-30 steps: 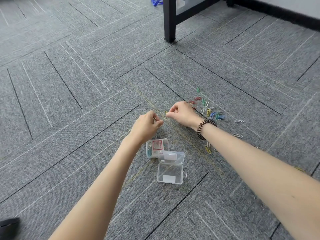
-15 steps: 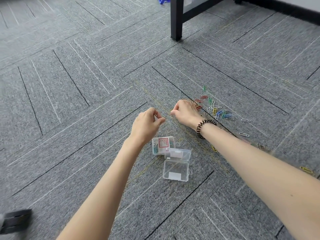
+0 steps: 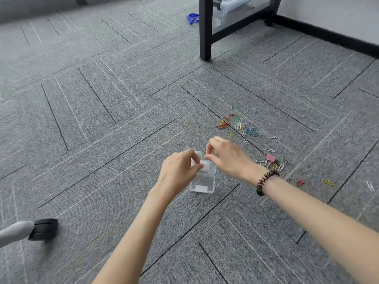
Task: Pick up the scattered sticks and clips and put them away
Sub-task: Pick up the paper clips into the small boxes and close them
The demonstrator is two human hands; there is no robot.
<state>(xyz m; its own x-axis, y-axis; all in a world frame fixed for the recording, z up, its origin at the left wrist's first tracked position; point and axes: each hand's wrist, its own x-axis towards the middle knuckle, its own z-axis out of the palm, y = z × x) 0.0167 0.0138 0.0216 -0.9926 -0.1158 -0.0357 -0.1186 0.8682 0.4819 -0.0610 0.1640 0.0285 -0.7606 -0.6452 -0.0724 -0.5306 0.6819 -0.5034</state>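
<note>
Step in hand: drop-off at the box. Both hands are over the small clear box (image 3: 202, 186), which sits hinged open on the carpet (image 3: 102, 140), near-left of the mess. Left hand (image 3: 178, 171): fingers curled, thumb and forefinger closed to a pinch at the far half of the box. Right hand (image 3: 227, 158): same, a tight pinch just above the far rim, close to the left fingertips. Motion blur there, so I cannot tell what either pinch has in it; could be a stick, a clip or nothing. The main heap of coloured paper clips (image 3: 241, 126) lies far-right of the box, well apart from it. A pink binder clip (image 3: 270, 158) with a few loose clips sits just right of my right wrist, and a yellow clip (image 3: 328, 182) lies further right. I'd call the task early, with most of the clips on the floor. Next move: release over the open box and check it lands inside, then send the right hand to the heap. Flat wire on carpet pile needs a fingertip pinch, or rake several together first.
</note>
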